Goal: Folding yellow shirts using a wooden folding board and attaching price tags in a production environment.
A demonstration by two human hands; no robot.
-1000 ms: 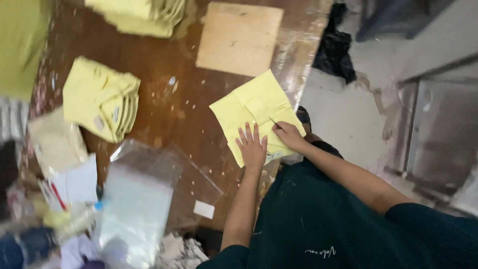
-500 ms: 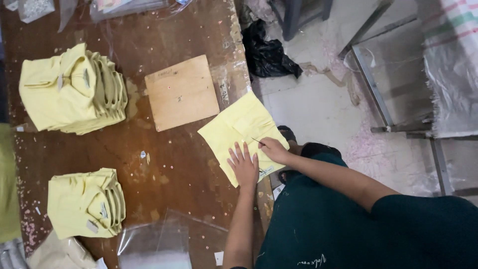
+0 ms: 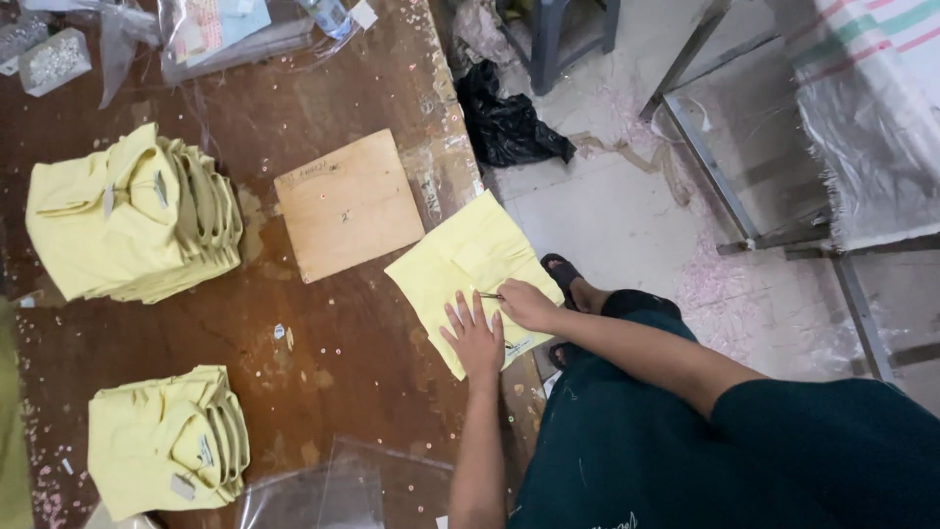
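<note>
Here left hand [image 3: 476, 338] lies flat on yellow garment [image 3: 470, 269]; right hand [image 3: 526, 302] pinches a barely visible pin [image 3: 489, 295].

Worn brown table [image 3: 323, 392] beside pale tiled floor [image 3: 607, 211].

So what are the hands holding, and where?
The left hand lies flat on the folded yellow garment, pressing its near edge. The right hand pinches a thin pin-like thing by its end; what it is cannot be told.
</note>
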